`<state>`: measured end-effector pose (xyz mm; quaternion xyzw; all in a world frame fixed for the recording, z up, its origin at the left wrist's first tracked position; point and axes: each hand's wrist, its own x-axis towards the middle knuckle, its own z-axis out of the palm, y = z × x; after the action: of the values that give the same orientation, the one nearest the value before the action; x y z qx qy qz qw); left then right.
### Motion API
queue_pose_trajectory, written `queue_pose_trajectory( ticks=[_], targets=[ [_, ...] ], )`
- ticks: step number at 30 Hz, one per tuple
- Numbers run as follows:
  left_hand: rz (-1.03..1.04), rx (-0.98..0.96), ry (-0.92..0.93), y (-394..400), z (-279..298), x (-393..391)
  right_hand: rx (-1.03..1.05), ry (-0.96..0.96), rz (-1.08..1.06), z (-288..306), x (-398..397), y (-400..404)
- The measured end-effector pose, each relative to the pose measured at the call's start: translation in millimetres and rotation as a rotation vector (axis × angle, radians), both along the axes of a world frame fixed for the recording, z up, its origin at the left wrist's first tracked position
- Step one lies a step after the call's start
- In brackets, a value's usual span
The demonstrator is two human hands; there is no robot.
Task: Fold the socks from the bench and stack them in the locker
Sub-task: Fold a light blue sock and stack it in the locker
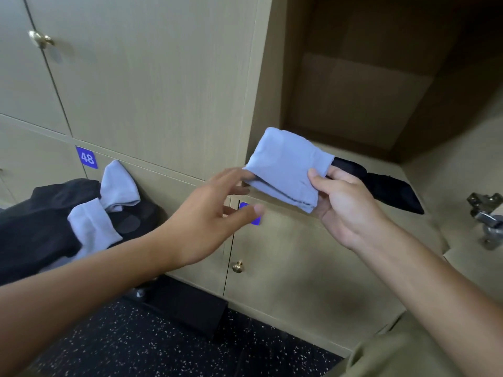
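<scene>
**Folded blue sock held at the locker mouth, ready for stacking**

Head view: The right hand (347,205) pinches a folded light-blue sock (285,170) at its right end, thumb on top and fingers beneath, which keeps the fold from springing open. The left hand (217,210) is spread, its fingertips just touching the sock's left edge, apparently steadying it rather than gripping. The sock hangs in the air directly before the open locker (367,110), level with its floor, so the placement seems to be the step in hand. A dark folded sock (392,191) already lies on the locker floor just behind the right hand, a likely base for the stack. On the worktop at left, loose blue socks (109,202) rest on dark cloth (40,227), unfolded, so work remains.
</scene>
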<state>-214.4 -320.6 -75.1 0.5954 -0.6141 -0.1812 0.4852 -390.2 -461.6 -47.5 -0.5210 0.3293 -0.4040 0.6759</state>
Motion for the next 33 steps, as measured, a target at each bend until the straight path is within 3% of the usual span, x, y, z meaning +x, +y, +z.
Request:
queue_pose_trajectory(
  ticks=[5, 7, 10, 14, 24, 33],
  targets=[
    [0.037, -0.082, 0.523, -3.0, 11.6, -0.3, -0.007, 0.017, 0.095, -0.6, 0.3, 1.2],
    [0.059, -0.058, 0.595, -4.0, 13.0, -0.6, -0.038, 0.031, 0.121, -1.9, 2.7, 4.6],
    [0.092, -0.019, 0.568, -4.9, 10.6, 0.5, -0.059, 0.047, 0.128, -5.1, 7.2, 9.5],
    [0.141, 0.004, 0.382, -6.1, 5.3, 4.3, -0.104, 0.119, 0.114, -9.5, 10.9, 12.7],
    [0.109, 0.059, 0.403, -15.7, 2.9, 5.3, -0.199, 0.257, -0.123, -20.9, 10.4, 2.2],
    [0.120, 0.043, 0.438, -36.0, -4.4, 2.3, -0.344, 0.386, 0.170, -9.1, -17.4, -0.1]
  ],
)
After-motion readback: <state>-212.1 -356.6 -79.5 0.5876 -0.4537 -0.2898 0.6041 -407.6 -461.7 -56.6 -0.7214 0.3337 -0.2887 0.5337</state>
